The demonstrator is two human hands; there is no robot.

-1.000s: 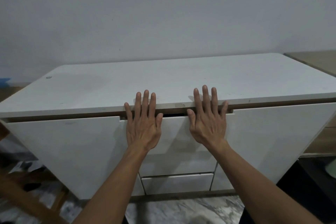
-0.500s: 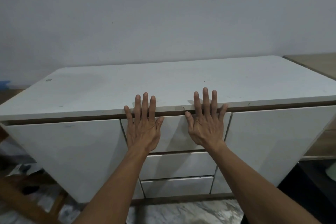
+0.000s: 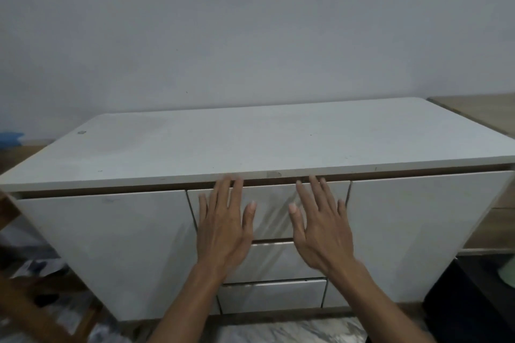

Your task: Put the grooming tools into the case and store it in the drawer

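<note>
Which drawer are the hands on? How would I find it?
Find the long white cabinet against the wall. Three drawers are stacked in its middle, between two wide doors. It is the top drawer, just under the countertop, with the left hand and right hand spread over it.

Left hand (image 3: pixel 223 227) and right hand (image 3: pixel 320 227) both flat, fingers spread and pointing up — palms facing forward, side by side, forearms extended, holding nothing.

Top drawer (image 3: pixel 271 207) of a white cabinet: flat, glossy white front, handleless, shut flush with the neighbouring door panels. It sits in the centre column, directly under the overhanging top, above two further shut drawers. Its contents are hidden.
</note>
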